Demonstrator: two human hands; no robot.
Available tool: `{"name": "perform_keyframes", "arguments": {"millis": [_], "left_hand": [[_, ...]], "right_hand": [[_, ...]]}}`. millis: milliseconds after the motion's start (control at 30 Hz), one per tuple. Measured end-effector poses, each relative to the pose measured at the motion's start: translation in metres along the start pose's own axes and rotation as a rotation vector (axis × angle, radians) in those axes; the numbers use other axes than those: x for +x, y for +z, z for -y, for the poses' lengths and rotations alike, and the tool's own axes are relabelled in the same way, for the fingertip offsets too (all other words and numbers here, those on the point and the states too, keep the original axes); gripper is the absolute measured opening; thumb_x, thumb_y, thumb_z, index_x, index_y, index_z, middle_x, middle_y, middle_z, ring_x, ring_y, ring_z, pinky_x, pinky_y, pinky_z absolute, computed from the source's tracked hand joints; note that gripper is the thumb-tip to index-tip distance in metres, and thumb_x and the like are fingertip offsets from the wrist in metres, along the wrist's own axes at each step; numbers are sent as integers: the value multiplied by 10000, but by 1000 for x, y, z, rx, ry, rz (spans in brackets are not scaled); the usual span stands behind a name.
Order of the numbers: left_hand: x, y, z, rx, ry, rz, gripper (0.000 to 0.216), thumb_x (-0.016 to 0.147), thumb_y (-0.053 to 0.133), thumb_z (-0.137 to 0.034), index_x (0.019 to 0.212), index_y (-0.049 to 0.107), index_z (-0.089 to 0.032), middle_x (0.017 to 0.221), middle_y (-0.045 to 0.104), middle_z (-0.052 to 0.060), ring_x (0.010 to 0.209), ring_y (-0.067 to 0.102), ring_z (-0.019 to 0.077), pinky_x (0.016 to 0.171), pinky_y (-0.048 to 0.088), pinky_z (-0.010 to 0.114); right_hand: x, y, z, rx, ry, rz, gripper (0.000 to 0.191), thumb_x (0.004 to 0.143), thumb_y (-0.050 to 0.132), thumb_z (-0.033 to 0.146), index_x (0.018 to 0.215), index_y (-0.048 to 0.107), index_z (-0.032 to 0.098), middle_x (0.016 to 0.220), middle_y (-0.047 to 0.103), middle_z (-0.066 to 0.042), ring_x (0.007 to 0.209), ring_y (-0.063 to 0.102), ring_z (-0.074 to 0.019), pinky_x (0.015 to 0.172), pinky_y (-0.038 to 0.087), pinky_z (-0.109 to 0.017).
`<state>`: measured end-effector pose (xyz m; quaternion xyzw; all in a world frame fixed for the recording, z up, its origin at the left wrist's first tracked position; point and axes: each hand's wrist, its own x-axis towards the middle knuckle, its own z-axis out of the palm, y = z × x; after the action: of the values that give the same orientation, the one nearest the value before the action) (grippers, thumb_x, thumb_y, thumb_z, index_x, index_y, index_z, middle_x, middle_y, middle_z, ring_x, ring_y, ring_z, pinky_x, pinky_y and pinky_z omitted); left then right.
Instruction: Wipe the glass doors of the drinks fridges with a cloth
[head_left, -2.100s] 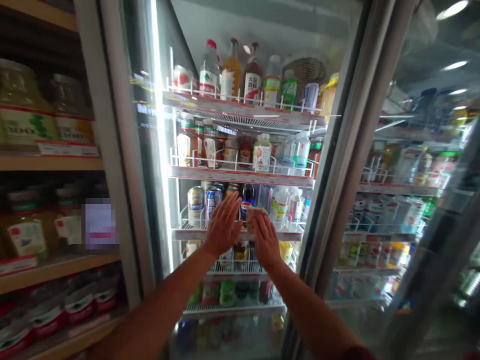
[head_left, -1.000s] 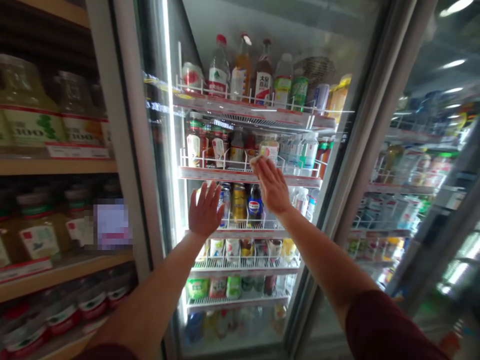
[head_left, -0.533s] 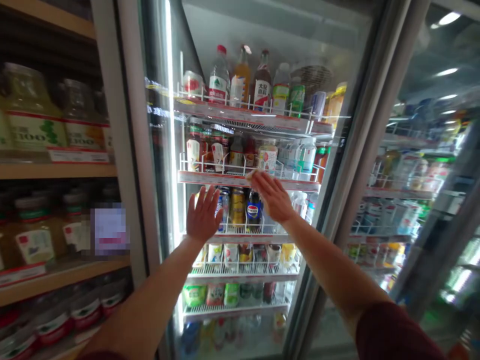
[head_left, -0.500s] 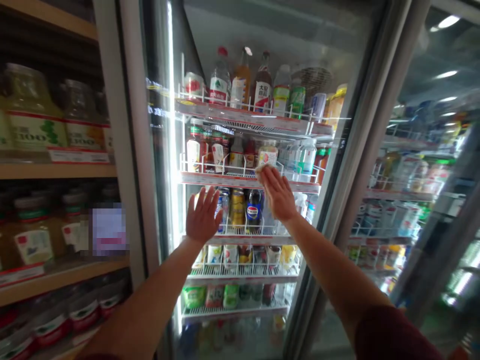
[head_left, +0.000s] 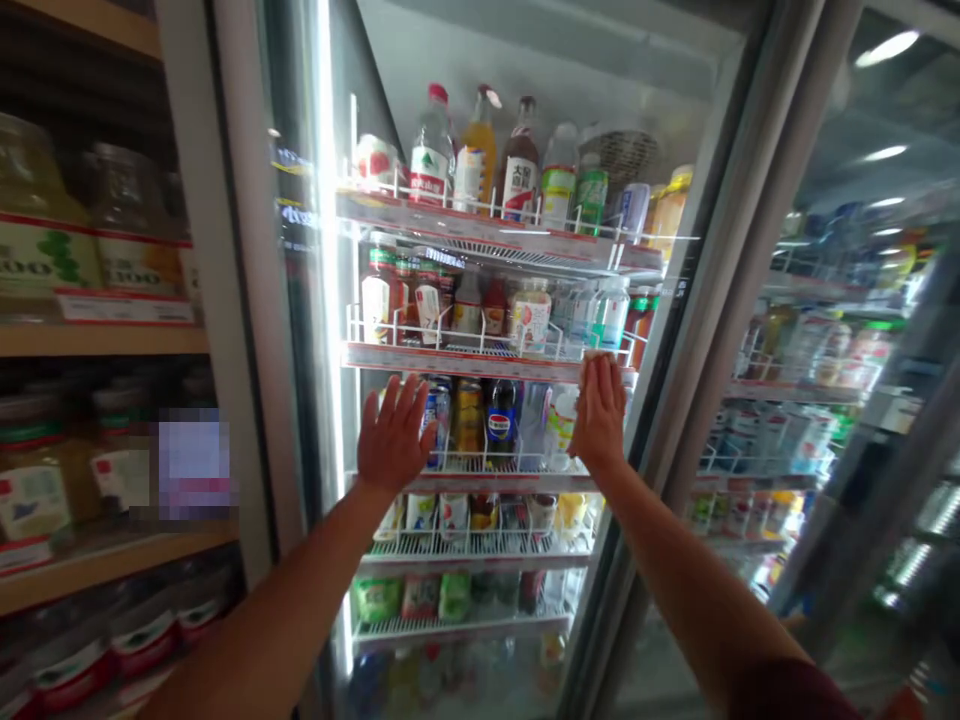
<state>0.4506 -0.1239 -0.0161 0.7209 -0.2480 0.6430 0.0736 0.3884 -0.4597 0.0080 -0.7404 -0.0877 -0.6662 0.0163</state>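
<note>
My left hand (head_left: pixel 394 435) lies flat on the glass door (head_left: pixel 540 120) of a lit drinks fridge, fingers spread, holding nothing. My right hand (head_left: pixel 598 410) presses on the same glass further right, near the door's grey frame (head_left: pixel 701 330), with its fingers together. A small pale cloth (head_left: pixel 596 354) shows just past its fingertips, held against the glass. Behind the glass, between the two hands, stand cans and a dark cola bottle (head_left: pixel 501 420) on a white wire shelf (head_left: pixel 480 362).
The fridge holds several wire shelves of bottles and cans, top to bottom. Wooden shelves (head_left: pixel 97 340) with jars and bottles stand to the left. A second glass-door fridge (head_left: pixel 817 380) full of drinks is to the right.
My right hand has slid with the cloth across the glass, to the right and a little down, toward the door frame. My left hand has stayed almost where it was.
</note>
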Motion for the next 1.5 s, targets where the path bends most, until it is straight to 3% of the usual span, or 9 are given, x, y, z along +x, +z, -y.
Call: {"name": "perform_keyframes", "arguments": {"millis": [200,433,600,833,967,1067,1200,1333,1500], "left_hand": [[0,0,1,-66,-21,1,729,999,488,-350,1623,124,-252,1627,317,103,1543,209,303,1265,149,571],[1,1,1,-67,-18,-17,751,988,511,-348,1622,115,-278,1642,281,70,1555,164,271,1284,118,539],[1,1,-1,-46,-14,0,746,996,496,-344,1624,103,-256,1637,296,85,1559,146,271,1281,133,557],[1,0,-1,-31,-7,-23,742,997,495,-346,1624,110,-252,1633,300,84,1557,144,257,1289,122,532],[0,-1,0,-28,-2,-23,731,999,492,-342,1623,128,-236,1629,304,108,1549,175,281,1276,141,551],[0,-1,-1,-44,-18,12,708,1006,478,-339,1621,145,-232,1628,310,114,1545,190,297,1270,142,562],[0,0,-1,-45,-20,6,728,1000,490,-345,1623,131,-234,1631,308,100,1552,168,288,1275,136,560],[-1,1,-1,-36,-12,-9,743,992,507,-341,1624,128,-243,1629,305,105,1551,173,282,1275,148,555],[-1,0,-2,-80,-40,17,718,1004,479,-356,1622,126,-266,1640,288,75,1550,183,288,1277,130,567]], "right_hand": [[-46,-3,-3,24,-369,264,708,997,386,118,1627,105,278,1595,427,-53,1538,269,-203,1262,254,-436],[-3,3,-15,-39,25,-25,701,999,339,136,1631,45,214,1693,178,-87,1579,90,-251,1249,263,-535],[-37,3,19,72,-375,308,747,971,398,105,1624,78,277,1602,417,-33,1546,246,-193,1250,286,-434],[51,14,61,122,-75,146,748,1008,362,137,1619,-41,292,1677,252,-37,1565,179,-267,1261,267,-540],[2,18,95,193,-411,311,749,984,393,119,1626,41,276,1643,336,6,1547,246,-188,1250,320,-419],[-23,11,81,222,-677,428,716,991,383,124,1624,82,269,1625,366,38,1517,308,-127,1241,326,-339],[26,7,45,137,-318,267,732,1007,365,117,1617,14,315,1650,319,14,1544,253,-202,1260,294,-462],[37,14,56,109,-64,167,732,1008,370,122,1619,9,302,1671,264,-28,1562,185,-269,1254,280,-545],[-48,3,58,240,-687,485,740,965,416,67,1608,163,335,1595,415,51,1484,370,-107,1214,364,-319]]}}
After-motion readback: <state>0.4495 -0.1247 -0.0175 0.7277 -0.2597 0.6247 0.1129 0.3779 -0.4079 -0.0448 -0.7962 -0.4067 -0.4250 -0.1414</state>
